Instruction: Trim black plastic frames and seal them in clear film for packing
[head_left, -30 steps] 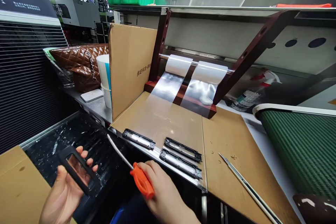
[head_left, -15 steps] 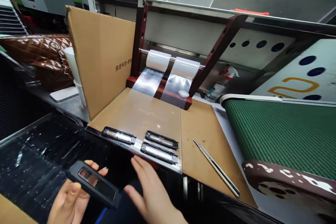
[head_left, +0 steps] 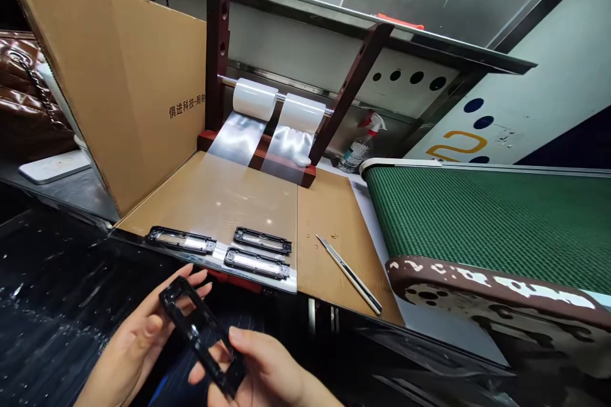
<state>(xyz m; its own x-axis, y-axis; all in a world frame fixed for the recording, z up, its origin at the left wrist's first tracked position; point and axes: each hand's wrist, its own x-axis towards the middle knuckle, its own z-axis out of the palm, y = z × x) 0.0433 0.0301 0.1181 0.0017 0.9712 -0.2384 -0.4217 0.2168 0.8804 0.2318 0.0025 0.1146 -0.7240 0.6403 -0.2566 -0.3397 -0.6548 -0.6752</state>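
Observation:
A long black plastic frame point(head_left: 195, 325) with window openings is held in front of the bench edge, tilted down to the right. My left hand point(head_left: 143, 334) grips its upper left end, thumb in front and fingers behind. My right hand point(head_left: 267, 359) is closed round its lower right end. Beyond the hands, similar black parts with clear strips lie on the film-covered cardboard: one part point(head_left: 181, 240) at the left, another part point(head_left: 262, 240) at the back right, and a third part point(head_left: 256, 263) in front of it.
Two film rolls point(head_left: 255, 100) hang on a rod, their film running forward over the cardboard sheet point(head_left: 329, 203). A utility knife point(head_left: 351, 275) lies on the right side. An upright cardboard panel point(head_left: 128, 76) stands left, a green conveyor belt point(head_left: 477, 222) right, and a spray bottle point(head_left: 359, 149) behind.
My right hand has gone from spread beside the black frame to gripping its lower end. The frame now shows its ribbed, open side. The view has turned to the right.

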